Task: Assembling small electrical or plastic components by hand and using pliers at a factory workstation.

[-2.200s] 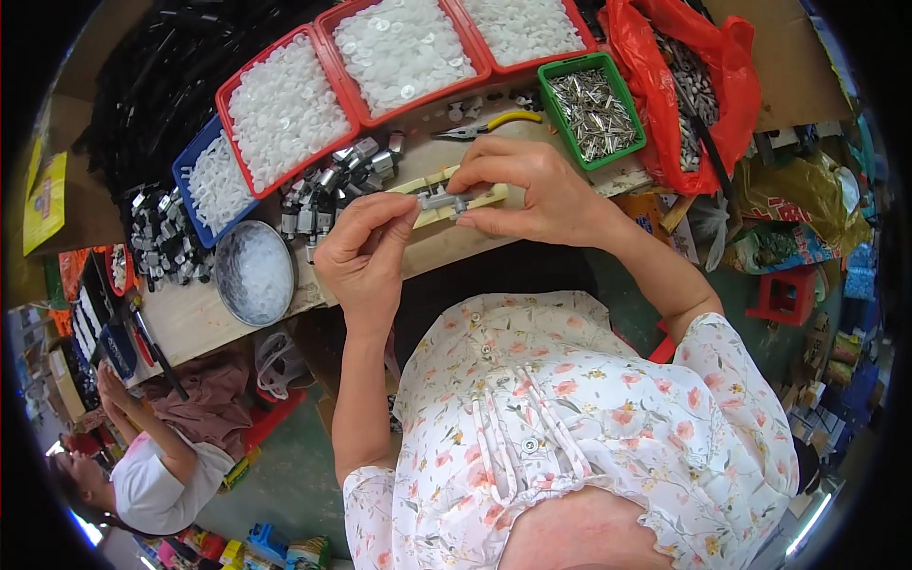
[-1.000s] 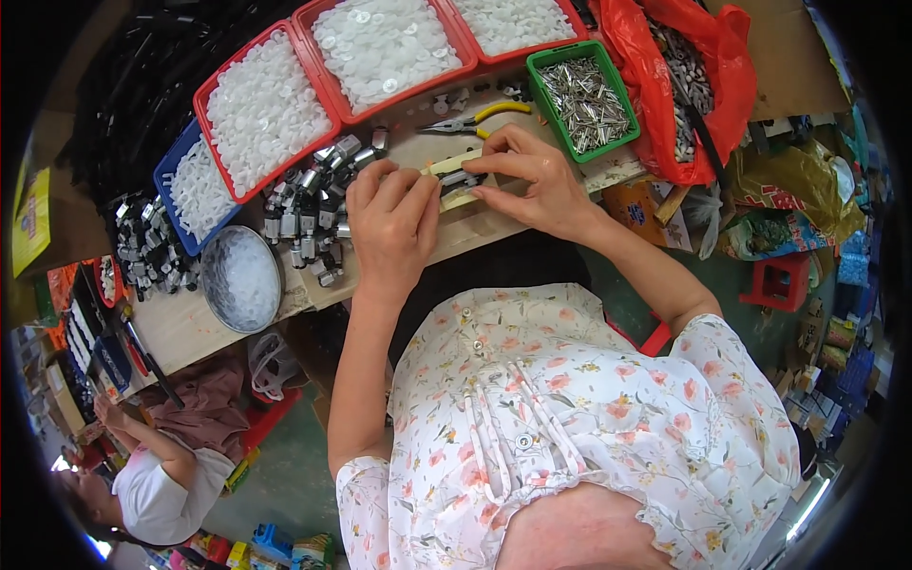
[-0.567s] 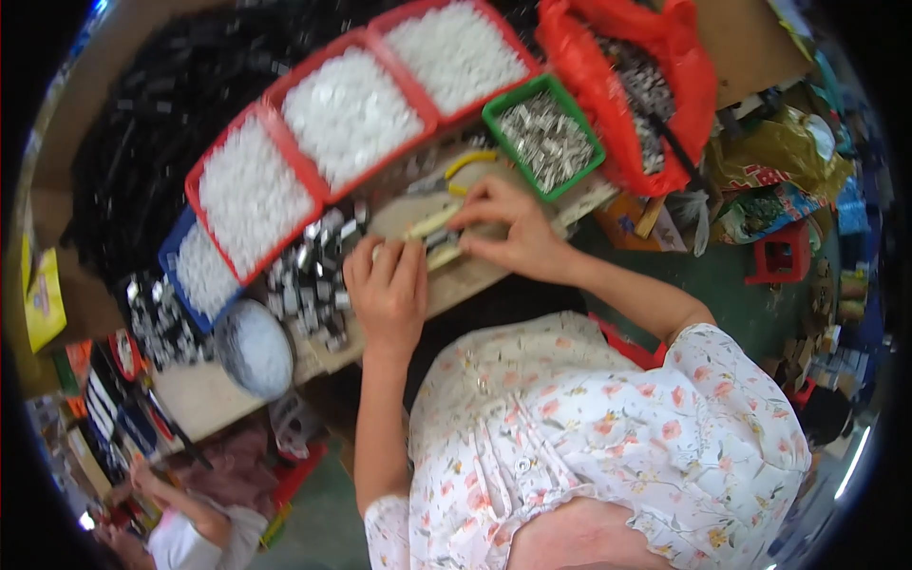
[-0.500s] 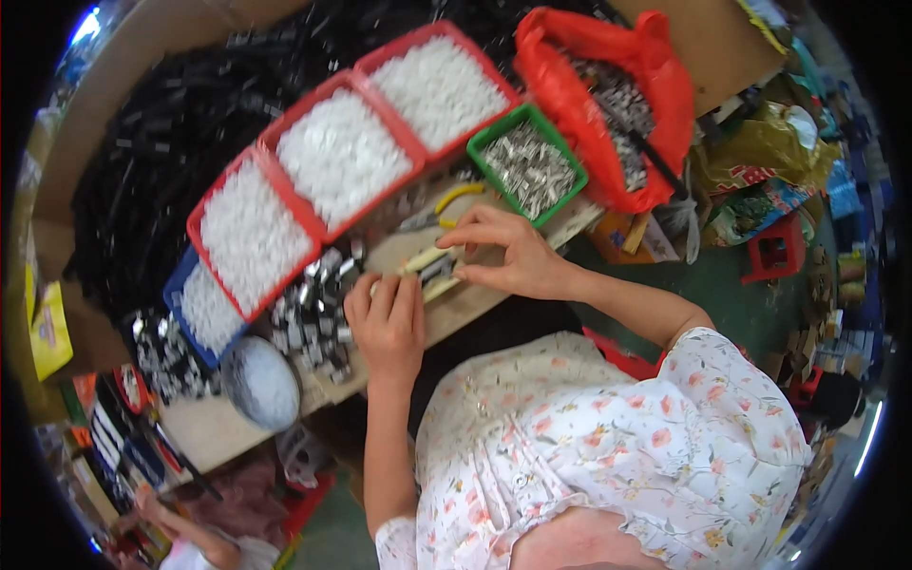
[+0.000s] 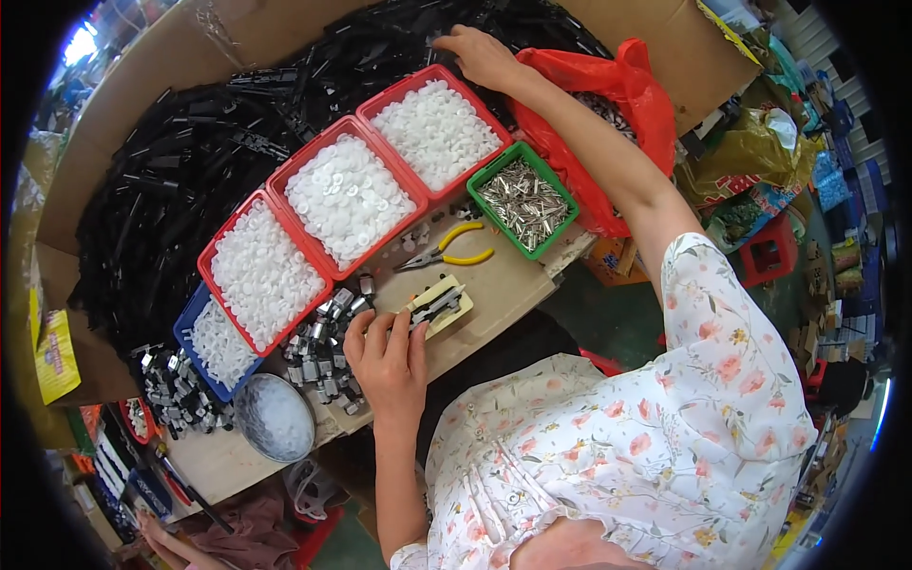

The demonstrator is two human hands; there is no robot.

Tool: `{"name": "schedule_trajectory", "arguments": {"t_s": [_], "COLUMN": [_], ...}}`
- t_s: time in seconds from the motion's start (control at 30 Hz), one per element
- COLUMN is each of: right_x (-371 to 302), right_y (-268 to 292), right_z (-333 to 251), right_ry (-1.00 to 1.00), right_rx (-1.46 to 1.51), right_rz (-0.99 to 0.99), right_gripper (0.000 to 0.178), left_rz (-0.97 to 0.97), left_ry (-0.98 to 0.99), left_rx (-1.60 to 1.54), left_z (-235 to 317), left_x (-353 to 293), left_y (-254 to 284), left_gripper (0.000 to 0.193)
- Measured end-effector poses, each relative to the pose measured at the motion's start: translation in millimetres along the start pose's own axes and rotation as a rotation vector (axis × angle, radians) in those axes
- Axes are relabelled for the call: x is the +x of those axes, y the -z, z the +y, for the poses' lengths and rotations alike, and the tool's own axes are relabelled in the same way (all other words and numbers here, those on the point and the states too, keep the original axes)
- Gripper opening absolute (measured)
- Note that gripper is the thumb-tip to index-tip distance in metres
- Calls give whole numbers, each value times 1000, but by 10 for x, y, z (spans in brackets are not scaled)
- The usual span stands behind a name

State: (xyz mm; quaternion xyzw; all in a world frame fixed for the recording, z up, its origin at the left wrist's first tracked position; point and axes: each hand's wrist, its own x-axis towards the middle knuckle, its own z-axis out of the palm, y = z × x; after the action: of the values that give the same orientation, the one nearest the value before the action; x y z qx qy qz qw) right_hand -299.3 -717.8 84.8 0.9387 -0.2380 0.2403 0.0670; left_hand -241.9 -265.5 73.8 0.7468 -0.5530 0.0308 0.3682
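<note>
While my left hand (image 5: 388, 366) curls at the left end of the cream block (image 5: 460, 313) on the bench (image 5: 513, 290), with a black-and-grey part (image 5: 437, 305) lying in it, my right hand (image 5: 482, 59) reaches to the black plastic pieces (image 5: 190, 209). Whether either grip is clenched on anything, I cannot tell. I'd judge it best to keep the block flat and steady, and pick without dragging neighbours along. The yellow packet (image 5: 57, 356) and gold bag (image 5: 760, 166) bear print I cannot read clearly.
</note>
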Motion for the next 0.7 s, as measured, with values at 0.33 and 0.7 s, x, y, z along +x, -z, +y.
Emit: {"name": "schedule_trajectory", "arguments": {"t_s": [0.33, 0.7], "right_x": [123, -1392], "right_y": [253, 1322], "right_z": [248, -1804], "right_ry": [43, -365], "right_rx": [124, 1660], "right_rz": [324, -182], "right_gripper": [20, 26], "left_rz": [-22, 227], "left_ry": [-13, 707], "left_rx": [27, -1345], "left_z": [4, 77], "left_x": [8, 229], "left_y": [97, 63], "left_gripper": [22, 38]}}
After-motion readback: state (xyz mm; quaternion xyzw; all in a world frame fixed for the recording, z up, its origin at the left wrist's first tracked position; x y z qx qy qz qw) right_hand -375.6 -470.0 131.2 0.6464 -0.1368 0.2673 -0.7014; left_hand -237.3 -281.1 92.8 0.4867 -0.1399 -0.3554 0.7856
